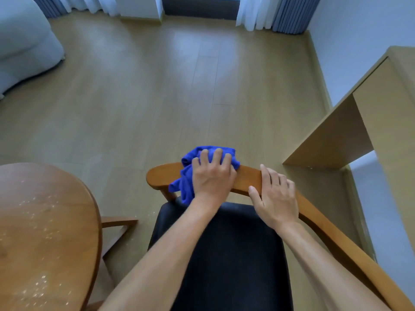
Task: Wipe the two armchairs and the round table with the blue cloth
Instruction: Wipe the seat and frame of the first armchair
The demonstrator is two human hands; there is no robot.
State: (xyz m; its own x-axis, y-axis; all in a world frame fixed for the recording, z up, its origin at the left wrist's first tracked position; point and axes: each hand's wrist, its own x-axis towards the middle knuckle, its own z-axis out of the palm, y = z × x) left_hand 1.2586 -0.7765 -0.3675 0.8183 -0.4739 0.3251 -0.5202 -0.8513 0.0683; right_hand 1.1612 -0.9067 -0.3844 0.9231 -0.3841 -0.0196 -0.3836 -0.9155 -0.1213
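From the head camera, we look down over an armchair [224, 254] with a black padded seat and a curved wooden top rail [249, 178] that sweeps from the middle of the view down to the lower right.

Our left hand [212, 176] lies palm down on the blue cloth [186, 176], fingers spread and curled a little over the bunched fabric, pressing it against the rail near its left end. The cloth is crumpled; part of it sits on top of the rail beyond our fingertips and part hangs down over the near side toward the seat.

Our right hand [275, 198] rests on the same rail just to the right of the cloth, apart from it. Its fingers lie loosely over the top of the wood and the thumb runs along the near edge, a light open hold with nothing else in it.

At lower left stands the round table [45, 221], brown wood, its top scattered with pale specks and crumbs. Wooden frame pieces [119, 223] show between the table and the armchair; we cannot tell what they belong to.

Farther off lies light wood flooring [146, 86]. A pale grey upholstered piece [24, 46] sits at upper left, curtains [278, 12] hang along the far wall, and a light wooden desk [363, 122] stands against the wall on the right.
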